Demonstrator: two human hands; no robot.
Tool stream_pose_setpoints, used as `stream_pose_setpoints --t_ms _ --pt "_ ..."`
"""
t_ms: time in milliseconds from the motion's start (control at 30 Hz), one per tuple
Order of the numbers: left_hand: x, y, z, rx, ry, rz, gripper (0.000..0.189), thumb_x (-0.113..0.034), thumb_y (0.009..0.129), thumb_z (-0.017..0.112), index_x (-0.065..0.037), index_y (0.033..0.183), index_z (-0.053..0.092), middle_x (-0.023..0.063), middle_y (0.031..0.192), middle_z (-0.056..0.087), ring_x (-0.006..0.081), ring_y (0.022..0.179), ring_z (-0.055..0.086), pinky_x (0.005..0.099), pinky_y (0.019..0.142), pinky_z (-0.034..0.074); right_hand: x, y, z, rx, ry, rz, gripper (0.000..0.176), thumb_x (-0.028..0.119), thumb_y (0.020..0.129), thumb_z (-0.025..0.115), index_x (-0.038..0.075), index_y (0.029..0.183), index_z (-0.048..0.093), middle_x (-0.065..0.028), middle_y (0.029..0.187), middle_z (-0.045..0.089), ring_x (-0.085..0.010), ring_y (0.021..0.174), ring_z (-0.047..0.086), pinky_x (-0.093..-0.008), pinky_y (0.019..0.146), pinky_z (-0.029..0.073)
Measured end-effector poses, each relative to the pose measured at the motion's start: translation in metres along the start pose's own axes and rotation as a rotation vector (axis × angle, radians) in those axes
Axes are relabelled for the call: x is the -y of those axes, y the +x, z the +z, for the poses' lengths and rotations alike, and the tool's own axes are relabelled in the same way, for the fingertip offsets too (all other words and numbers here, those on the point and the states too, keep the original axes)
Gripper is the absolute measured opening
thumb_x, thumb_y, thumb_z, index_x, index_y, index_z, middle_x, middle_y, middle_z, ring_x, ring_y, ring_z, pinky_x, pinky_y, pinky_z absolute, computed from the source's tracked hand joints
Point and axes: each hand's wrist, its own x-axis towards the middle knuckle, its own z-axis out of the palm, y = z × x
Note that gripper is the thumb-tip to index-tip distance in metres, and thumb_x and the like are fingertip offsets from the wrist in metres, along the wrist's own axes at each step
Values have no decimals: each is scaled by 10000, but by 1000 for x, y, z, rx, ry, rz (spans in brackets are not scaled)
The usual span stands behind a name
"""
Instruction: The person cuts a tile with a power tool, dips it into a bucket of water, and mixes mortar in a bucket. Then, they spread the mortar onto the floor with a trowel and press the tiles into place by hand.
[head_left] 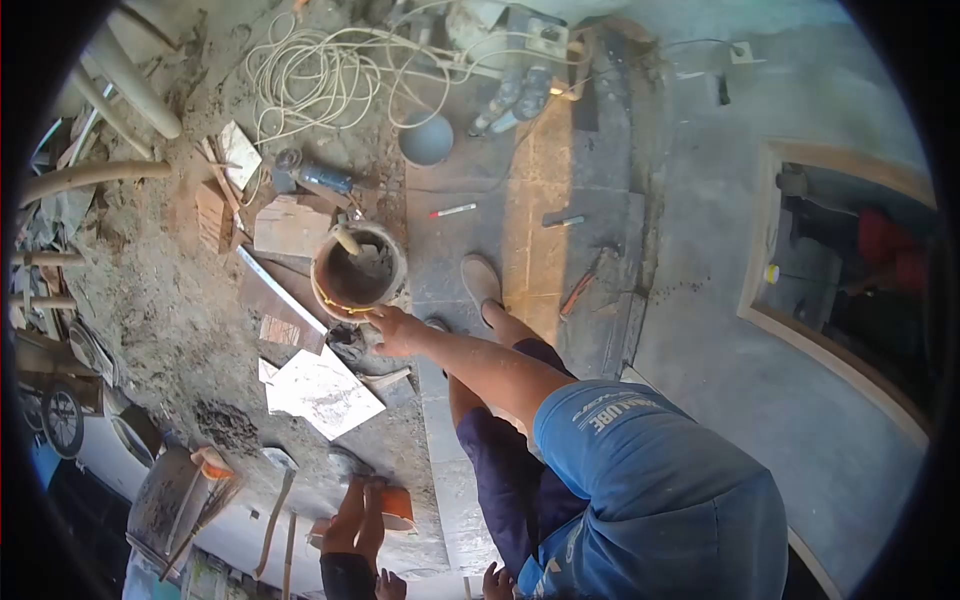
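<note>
My right hand [397, 332] reaches out from the blue sleeve to the near rim of a round bucket [400, 275], its fingers closed at the rim beside a yellow strip. Grey material and a tool with a pale handle [346, 240] are inside the bucket. Low in the view, near the blue shirt, my left hand [496, 582] is cut off by the frame edge; its grip is unclear. White sheets [325, 392] lie beside the bucket, and a wooden block [290, 227] stands past it.
A person's bare legs [358, 520] stand by an orange container [397, 508]. Coiled cable [315, 80], a grey bowl [427, 140], a power tool [322, 178] and a red marker [452, 210] lie on the floor. A framed opening [755, 250] is at right.
</note>
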Motion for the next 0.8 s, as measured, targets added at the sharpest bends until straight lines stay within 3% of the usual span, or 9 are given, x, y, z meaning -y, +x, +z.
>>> stream_pose_setpoints --t_ms 167,267,433,467,500,567,667,733,800 --pt "9 -6 48 423 260 182 539 -310 878 660 -25 1308 501 175 1116 631 291 900 631 422 747 514 -81 -212 -86 -135 -18 371 663 427 837 643 86 1372 452 -227 1211 563 -380 1158 547 -450 980 441" --pt "-34 -2 28 474 449 354 542 -331 876 670 -36 1303 512 167 1121 629 295 906 625 432 763 505 -112 -379 -170 -364 44 677 663 414 868 611 62 1396 419 -222 1291 534 -364 1187 530 -430 989 433" --pt "-254 61 -24 175 502 1010 548 -366 872 686 -55 1294 529 154 1130 627 302 916 615 447 790 491 -122 -609 -233 -952 148 957 686 509 908 545 75 1417 392 -219 1337 506 -351 1247 489 -420 1040 407" --pt "-316 65 -19 86 527 1223 533 -376 871 677 -54 1276 548 154 1169 621 333 981 601 514 821 470 -118 -640 -234 -1041 175 962 693 513 903 553 74 1416 395 -220 1341 503 -349 1253 483 -414 1045 402" --pt "-394 32 -5 60 576 1011 588 -183 877 648 -12 1385 407 203 1283 533 348 1061 584 402 887 481 -111 -669 -236 -1125 198 969 701 517 897 560 73 1414 398 -222 1345 501 -348 1259 478 -409 1051 398" --pt "-521 -10 34 36 584 1362 593 -153 871 651 -1 1386 399 228 1300 499 371 1108 553 416 913 479 -121 -702 -228 -1255 264 920 717 526 889 569 69 1413 398 -226 1346 501 -352 1259 478 -406 1053 396" --pt "-670 -158 129 -57 676 1729 613 -148 878 644 4 1401 362 256 1370 434 416 1255 433 470 1018 391 -133 -730 -233 -1396 359 868 745 540 876 582 56 1412 398 -233 1347 502 -361 1256 482 -402 1053 393" --pt "-734 -265 206 9 597 2080 630 -97 846 667 1 1394 371 278 1372 408 441 1274 397 487 1058 340 -138 -742 -254 -1418 415 864 757 544 872 586 48 1412 397 -237 1347 502 -365 1253 485 -401 1050 393" --pt "-769 -376 282 33 559 2268 643 -108 845 675 -42 1410 376 270 1428 349 443 1317 350 494 1069 326 -153 -755 -290 -1524 439 839 794 560 860 593 27 1412 388 -238 1323 523 -365 1236 503 -400 1028 409"
